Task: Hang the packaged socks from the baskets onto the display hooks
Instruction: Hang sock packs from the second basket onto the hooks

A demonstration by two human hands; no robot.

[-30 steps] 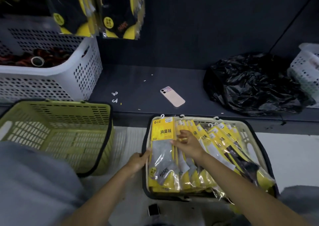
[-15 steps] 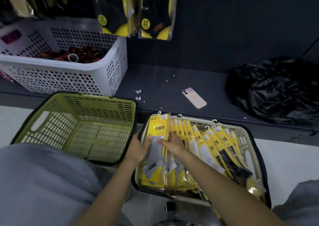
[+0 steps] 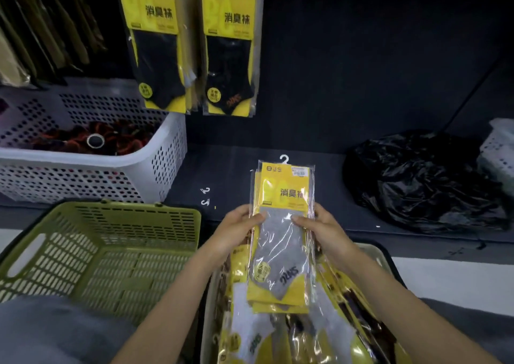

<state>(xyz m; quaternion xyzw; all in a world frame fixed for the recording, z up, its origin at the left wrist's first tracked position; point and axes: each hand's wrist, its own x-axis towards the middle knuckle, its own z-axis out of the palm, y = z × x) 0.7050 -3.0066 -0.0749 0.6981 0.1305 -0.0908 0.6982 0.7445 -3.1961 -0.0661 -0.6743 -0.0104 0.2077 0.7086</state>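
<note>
Two rows of black-sock packs (image 3: 230, 46) already hang on the display wall above the shelf, so we judge part of the hanging done, though the hooks themselves sit out of view above the top edge. We hold a small stack of grey-sock packs (image 3: 282, 233) upright over the near basket (image 3: 385, 255), their white hanger hook (image 3: 284, 158) pointing up. Our left hand (image 3: 236, 231) grips the stack's left edge, thumb laid across the front; our right hand (image 3: 325, 230) clamps the right edge the same way. How many packs the stack counts we cannot tell, only that several yellow edges show at its bottom.

Plenty is left. Below our hands the near basket is crowded with more yellow packs (image 3: 278, 336), lying overlapped from its left wall to its right. The green basket (image 3: 111, 252) beside it on the left holds nothing we can see. On the dark shelf (image 3: 228, 169), a white basket (image 3: 91, 166) at the left end holds dark red-and-black goods, and a black plastic bag (image 3: 422, 180) lies toward the right end. Near the shelf's front edge, two loose white hooks (image 3: 205, 196) lie just left of the stack.
</note>
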